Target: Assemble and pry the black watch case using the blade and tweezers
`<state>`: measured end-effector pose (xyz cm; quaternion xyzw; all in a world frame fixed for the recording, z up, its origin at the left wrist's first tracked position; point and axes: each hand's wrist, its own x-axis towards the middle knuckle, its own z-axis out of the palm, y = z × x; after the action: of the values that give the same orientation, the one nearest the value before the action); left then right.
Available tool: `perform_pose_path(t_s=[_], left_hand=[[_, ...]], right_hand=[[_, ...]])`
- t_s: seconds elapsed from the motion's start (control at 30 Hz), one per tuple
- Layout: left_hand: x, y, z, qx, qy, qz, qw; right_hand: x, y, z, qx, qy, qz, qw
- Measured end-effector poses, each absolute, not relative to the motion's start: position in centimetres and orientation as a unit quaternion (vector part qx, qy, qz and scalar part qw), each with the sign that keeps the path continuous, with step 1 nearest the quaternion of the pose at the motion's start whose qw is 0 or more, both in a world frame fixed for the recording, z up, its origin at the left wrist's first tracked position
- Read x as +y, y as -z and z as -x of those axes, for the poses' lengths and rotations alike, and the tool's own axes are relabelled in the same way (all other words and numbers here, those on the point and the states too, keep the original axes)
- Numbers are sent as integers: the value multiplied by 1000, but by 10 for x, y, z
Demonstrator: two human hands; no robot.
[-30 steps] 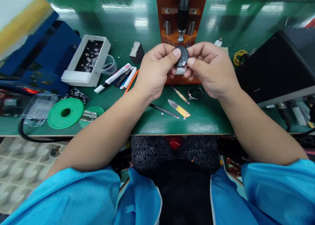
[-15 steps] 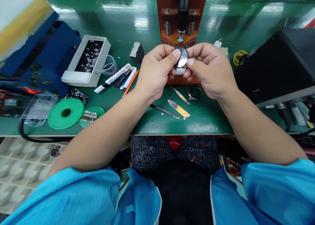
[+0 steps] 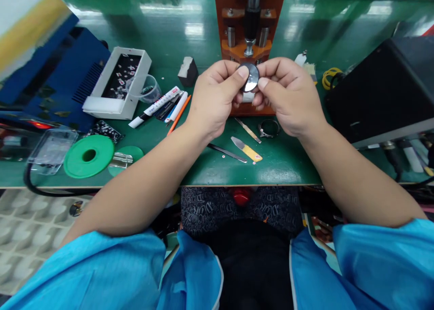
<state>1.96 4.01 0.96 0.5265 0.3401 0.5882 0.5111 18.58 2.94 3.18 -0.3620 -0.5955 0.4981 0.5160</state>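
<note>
A round black disc with a shiny, mirror-like face (image 3: 251,78) is held up between my two hands, in front of the orange-brown press (image 3: 244,52). My left hand (image 3: 220,93) pinches its left edge, thumb on the face. On the opposite edge, my right hand (image 3: 288,95) grips it between thumb and fingers; the other fingers curl behind. Below the hands on the green bench lie a yellow-handled blade (image 3: 246,149), a smaller thin blade (image 3: 248,131), dark tweezers (image 3: 227,153) and a dark round watch-case-like ring (image 3: 269,128).
To the left are a white box of small parts (image 3: 135,81), a clear cup (image 3: 149,89), several pens (image 3: 159,104), a green solder spool (image 3: 88,157) and a blue machine (image 3: 68,79). A black box-shaped device (image 3: 383,88) stands right. A moulded tray (image 3: 30,228) sits below the bench edge.
The disc is tilted slightly differently between my fingers, its reflection shifted. Both hands keep their hold in nearly the same place.
</note>
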Motion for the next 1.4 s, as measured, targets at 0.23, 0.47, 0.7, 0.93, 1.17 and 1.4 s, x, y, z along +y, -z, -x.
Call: perform_pose_path(t_s=[0.23,0.47,0.7,0.93,1.17,1.4], left_hand=[[48,-3,-17,333,-583,-535,513],[44,-9,-19,368,-594,-544,464],[46,-5,-18,360,-616,-567,411],[36,-10,-17,362,-622,-657,225],[18,-19,-23,406,-572,-688,186],[15,-20,-24,416,-537,-699,223]], right_hand=[[29,-33,-183,-594,-491,364,523],[30,-34,-188,-578,-500,358,536],[29,-36,-187,-588,-479,400,514],[33,-28,-191,-626,-426,406,512],[36,-20,-193,-659,-369,417,505],[35,-22,-189,-645,-395,416,506]])
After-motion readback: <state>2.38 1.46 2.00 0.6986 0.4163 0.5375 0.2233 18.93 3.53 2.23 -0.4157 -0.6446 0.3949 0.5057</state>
